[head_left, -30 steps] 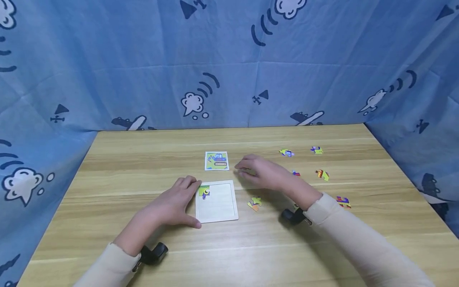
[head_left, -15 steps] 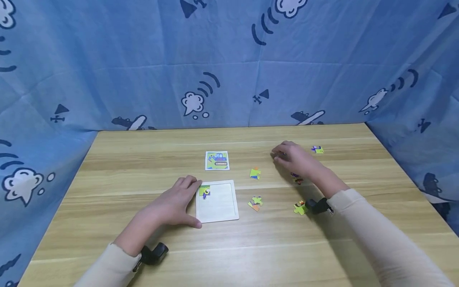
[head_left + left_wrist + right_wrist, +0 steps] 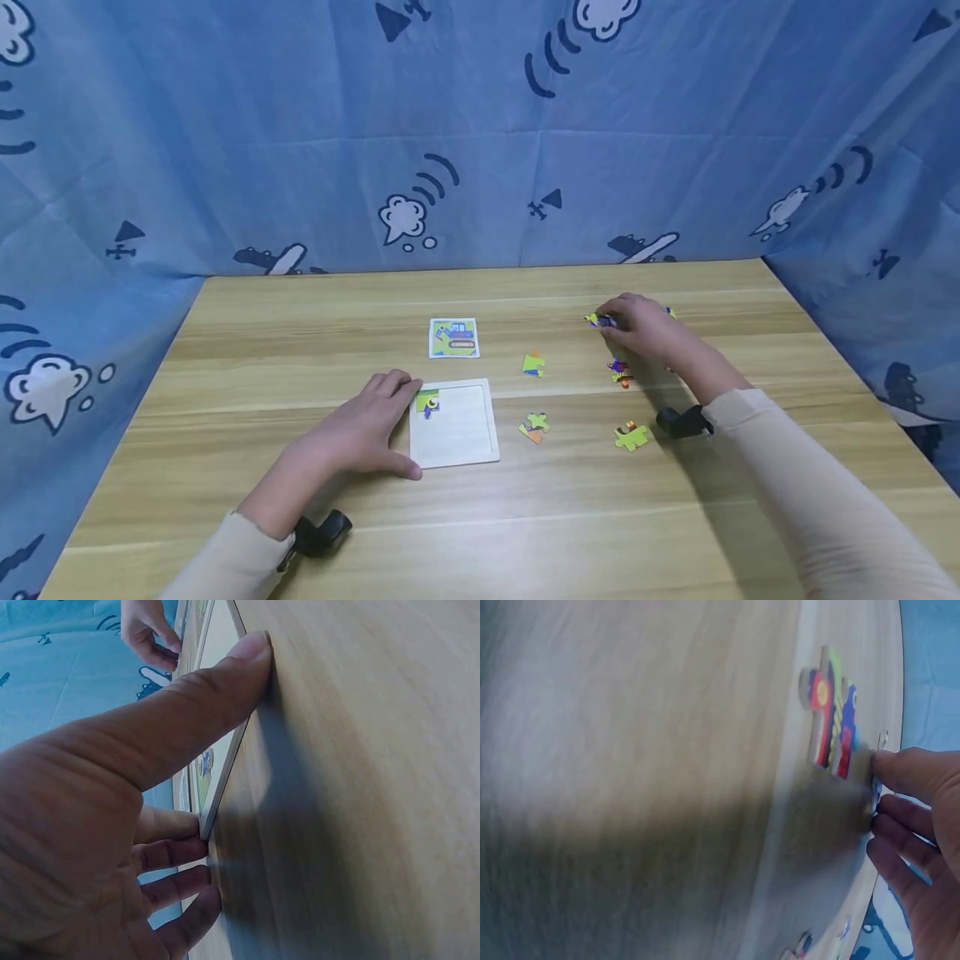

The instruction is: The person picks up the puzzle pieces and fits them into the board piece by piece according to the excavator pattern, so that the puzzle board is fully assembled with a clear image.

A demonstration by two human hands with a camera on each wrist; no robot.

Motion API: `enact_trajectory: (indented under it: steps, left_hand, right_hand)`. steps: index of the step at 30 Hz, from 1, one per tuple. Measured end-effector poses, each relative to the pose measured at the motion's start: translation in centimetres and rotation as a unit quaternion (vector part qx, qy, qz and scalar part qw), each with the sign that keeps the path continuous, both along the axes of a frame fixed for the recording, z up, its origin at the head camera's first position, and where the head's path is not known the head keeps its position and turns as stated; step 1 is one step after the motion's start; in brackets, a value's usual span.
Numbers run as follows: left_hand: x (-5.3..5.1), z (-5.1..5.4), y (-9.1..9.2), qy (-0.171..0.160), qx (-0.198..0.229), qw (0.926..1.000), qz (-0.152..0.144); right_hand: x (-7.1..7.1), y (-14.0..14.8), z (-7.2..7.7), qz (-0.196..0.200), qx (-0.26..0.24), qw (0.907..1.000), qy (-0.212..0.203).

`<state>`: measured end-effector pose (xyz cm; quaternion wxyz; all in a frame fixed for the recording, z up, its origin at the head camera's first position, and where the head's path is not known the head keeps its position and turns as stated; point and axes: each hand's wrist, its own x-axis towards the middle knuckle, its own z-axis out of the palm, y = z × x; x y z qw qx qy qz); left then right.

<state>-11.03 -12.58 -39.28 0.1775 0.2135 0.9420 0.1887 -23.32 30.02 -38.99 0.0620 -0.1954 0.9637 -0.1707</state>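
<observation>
A white puzzle board (image 3: 459, 433) lies on the table with one green and yellow piece (image 3: 427, 402) in its upper left corner. My left hand (image 3: 367, 421) steadies the board at its left edge, the thumb at the lower corner and the index finger at the upper one; its other fingers extend beside it. Toward the back right, my right hand (image 3: 645, 325) has its thumb and fingertips at the edges of a yellow and blue puzzle piece (image 3: 593, 320), pinching it near the table surface. Part of that piece is hidden by the fingers.
A picture card (image 3: 453, 337) of an excavator lies behind the board. Loose puzzle pieces sit right of the board: a green one (image 3: 533, 364), a green and orange pair (image 3: 535, 427), a yellow-green one (image 3: 631, 435) and red-blue ones (image 3: 620, 372). A blue cloth (image 3: 480, 100) hangs behind.
My right hand has moved back and to the right, from beside the picture card to the yellow and blue puzzle piece. The left hand and board have stayed in place.
</observation>
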Motion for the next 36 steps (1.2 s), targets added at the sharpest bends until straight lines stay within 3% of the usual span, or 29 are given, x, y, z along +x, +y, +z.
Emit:
enact_trajectory:
  steps: [22,36]
  left_hand:
    - [0.0,-0.2,0.1,-0.001,-0.003,1.0,0.003]
    - [-0.1,-0.1,0.1,0.0,-0.007,1.0,0.0]
  right_hand:
    - [-0.6,0.2,-0.6,-0.016,0.011,0.9997,0.013]
    - [0.4,-1.5,-0.2,0.005,-0.022,0.9992,0.033]
